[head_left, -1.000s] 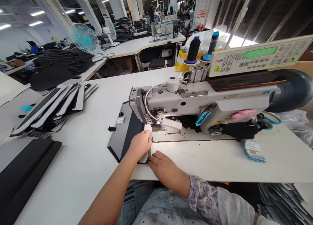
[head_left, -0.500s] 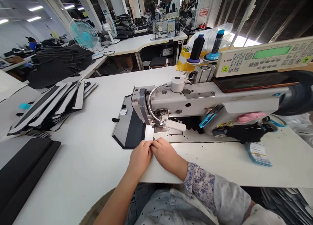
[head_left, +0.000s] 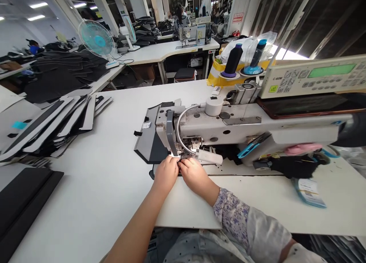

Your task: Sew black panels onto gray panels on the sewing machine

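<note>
A grey and black fabric panel [head_left: 148, 137] with black tabs and a white label lies partly under the head of the sewing machine [head_left: 188, 121]. My left hand [head_left: 166, 174] is closed at the near end of the panel, fingertips right by the presser foot. Beside it, my right hand [head_left: 196, 177] is closed too, its thumb and fingers pinching the same near end. The two hands almost touch. My fingers and the machine head hide the pinched edge and the needle.
Stacked grey and black panels [head_left: 63, 121] lie on the left, with a folded black piece [head_left: 25, 194] nearer me. Thread cones [head_left: 233, 60] and a control box [head_left: 314, 76] stand behind the machine. A blue packet [head_left: 310, 192] sits at right.
Both hands have moved forward, closer to the presser foot. The panel has slid away from me, deeper under the machine head. The view has shifted slightly.
</note>
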Demonstrator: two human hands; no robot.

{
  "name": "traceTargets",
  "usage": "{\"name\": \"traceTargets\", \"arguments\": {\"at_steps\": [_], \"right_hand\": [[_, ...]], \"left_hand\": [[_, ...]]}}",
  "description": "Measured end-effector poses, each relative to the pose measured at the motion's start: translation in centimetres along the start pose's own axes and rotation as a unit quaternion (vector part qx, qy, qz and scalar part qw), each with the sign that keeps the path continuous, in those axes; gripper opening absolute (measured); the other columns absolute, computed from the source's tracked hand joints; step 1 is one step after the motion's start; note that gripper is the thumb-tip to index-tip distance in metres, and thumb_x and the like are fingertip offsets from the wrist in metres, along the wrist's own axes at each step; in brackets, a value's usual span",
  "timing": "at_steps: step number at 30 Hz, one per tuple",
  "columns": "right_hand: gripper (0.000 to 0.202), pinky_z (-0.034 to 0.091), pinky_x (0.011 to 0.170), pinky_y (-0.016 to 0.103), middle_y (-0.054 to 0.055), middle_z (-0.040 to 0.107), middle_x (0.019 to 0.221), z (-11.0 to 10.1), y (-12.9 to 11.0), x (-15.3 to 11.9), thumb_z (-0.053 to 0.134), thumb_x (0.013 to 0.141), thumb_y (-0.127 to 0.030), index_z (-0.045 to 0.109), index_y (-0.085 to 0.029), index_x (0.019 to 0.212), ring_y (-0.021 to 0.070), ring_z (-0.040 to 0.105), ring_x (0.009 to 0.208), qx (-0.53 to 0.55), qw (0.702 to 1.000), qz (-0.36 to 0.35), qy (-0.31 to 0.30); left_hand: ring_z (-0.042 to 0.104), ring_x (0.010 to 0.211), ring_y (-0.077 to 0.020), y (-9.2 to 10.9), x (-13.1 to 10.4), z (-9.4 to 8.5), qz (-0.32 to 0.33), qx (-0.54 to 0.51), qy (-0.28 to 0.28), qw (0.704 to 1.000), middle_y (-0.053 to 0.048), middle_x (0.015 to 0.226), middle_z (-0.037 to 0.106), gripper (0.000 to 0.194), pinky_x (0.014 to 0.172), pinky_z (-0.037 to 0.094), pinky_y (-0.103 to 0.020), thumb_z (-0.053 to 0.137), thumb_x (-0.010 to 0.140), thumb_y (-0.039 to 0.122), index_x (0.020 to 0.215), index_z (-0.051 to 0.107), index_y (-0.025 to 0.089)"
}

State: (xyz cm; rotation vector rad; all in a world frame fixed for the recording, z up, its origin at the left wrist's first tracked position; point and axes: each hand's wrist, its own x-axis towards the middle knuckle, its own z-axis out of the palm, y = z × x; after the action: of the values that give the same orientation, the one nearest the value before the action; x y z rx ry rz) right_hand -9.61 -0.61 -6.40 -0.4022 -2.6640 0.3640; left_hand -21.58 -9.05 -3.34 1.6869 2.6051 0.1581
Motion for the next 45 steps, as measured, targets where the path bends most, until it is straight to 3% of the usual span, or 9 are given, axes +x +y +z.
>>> {"name": "traceTargets", "arguments": {"at_steps": [9,16,23,29,33,37,41,43,45], "right_hand": [[0.021,0.046,0.088,0.037,0.011,0.063,0.111,0.6,0.0,-0.5,0.047,0.093,-0.014,0.064,-0.015,0.105,0.0210,0.057,0.093,0.008,1.000,0.010,0.022],[0.022,0.046,0.090,0.037,0.011,0.062,0.113,0.5,-0.1,-0.8,0.049,0.092,-0.012,0.064,-0.016,0.107,0.0222,0.055,0.099,0.003,1.000,0.005,0.022],[0.025,0.047,0.089,0.038,0.010,0.065,0.106,-0.2,-0.5,-0.5,0.046,0.092,-0.012,0.067,-0.016,0.104,0.0224,0.055,0.096,0.020,0.999,0.007,0.043],[0.025,0.050,0.086,0.037,0.010,0.066,0.101,-0.4,-0.4,-0.9,0.046,0.091,-0.012,0.069,-0.017,0.099,0.0216,0.057,0.095,0.015,0.999,-0.005,0.049],[0.026,0.051,0.087,0.038,0.010,0.066,0.102,-0.7,-0.6,-2.4,0.046,0.091,-0.011,0.067,-0.017,0.104,0.0216,0.058,0.096,0.012,0.999,-0.015,0.043],[0.027,0.051,0.089,0.041,0.010,0.066,0.106,-1.2,-0.9,-3.7,0.044,0.092,-0.012,0.066,-0.018,0.105,0.0236,0.057,0.102,0.025,0.999,-0.012,0.032],[0.027,0.051,0.088,0.042,0.010,0.066,0.106,-1.5,-1.2,-4.0,0.042,0.093,-0.014,0.066,-0.018,0.106,0.0244,0.058,0.102,0.024,0.999,-0.008,0.026],[0.027,0.051,0.088,0.042,0.010,0.066,0.107,-1.3,-1.3,-4.1,0.041,0.094,-0.016,0.065,-0.018,0.106,0.0241,0.058,0.102,0.012,1.000,-0.008,0.022],[0.028,0.052,0.089,0.042,0.010,0.065,0.110,-0.8,-1.4,-4.3,0.040,0.095,-0.017,0.064,-0.018,0.108,0.0241,0.059,0.104,-0.010,1.000,-0.009,0.020]], "left_hand": [[0.056,0.095,-0.0230,-0.9,0.5,-0.3,0.044,0.051,0.021,0.997,-0.008,0.109,0.063,0.033,0.087,0.045,-0.036,0.042,0.089,0.011,0.109,0.066,0.023],[0.050,0.112,-0.0248,-1.8,0.9,0.5,0.063,0.008,0.101,0.993,-0.011,0.115,0.058,0.034,0.099,0.040,-0.039,0.041,0.090,0.015,0.117,0.061,0.021],[0.052,0.100,-0.0243,-2.0,2.1,0.4,0.055,-0.002,0.096,0.994,-0.011,0.101,0.060,0.025,0.092,0.041,-0.038,0.042,0.089,0.017,0.096,0.065,0.019],[0.053,0.094,-0.0245,-1.7,2.3,-0.8,0.038,0.001,0.063,0.997,-0.011,0.096,0.059,0.027,0.083,0.041,-0.038,0.040,0.093,0.028,0.099,0.064,0.018],[0.053,0.089,-0.0222,-3.1,-2.8,-2.1,0.048,-0.015,0.015,0.999,-0.007,0.091,0.058,0.026,0.079,0.041,-0.035,0.044,0.093,0.038,0.099,0.062,0.021],[0.054,0.091,-0.0233,-5.6,-13.4,-1.3,0.067,-0.020,0.000,0.998,-0.007,0.100,0.059,0.031,0.079,0.046,-0.037,0.059,0.084,0.044,0.107,0.060,0.023],[0.059,0.097,-0.0227,-8.6,-22.4,-0.1,0.057,-0.009,0.074,0.996,-0.006,0.114,0.062,0.026,0.083,0.050,-0.037,0.054,0.082,0.020,0.106,0.062,0.029],[0.061,0.099,-0.0219,-10.5,-24.5,-0.9,0.021,-0.035,0.128,0.991,-0.004,0.117,0.064,0.038,0.085,0.052,-0.037,0.047,0.081,0.013,0.110,0.063,0.032],[0.063,0.097,-0.0222,-13.0,-25.1,-3.0,-0.100,-0.094,0.209,0.968,-0.002,0.111,0.067,0.034,0.080,0.055,-0.036,0.046,0.084,0.021,0.111,0.063,0.033]]}}
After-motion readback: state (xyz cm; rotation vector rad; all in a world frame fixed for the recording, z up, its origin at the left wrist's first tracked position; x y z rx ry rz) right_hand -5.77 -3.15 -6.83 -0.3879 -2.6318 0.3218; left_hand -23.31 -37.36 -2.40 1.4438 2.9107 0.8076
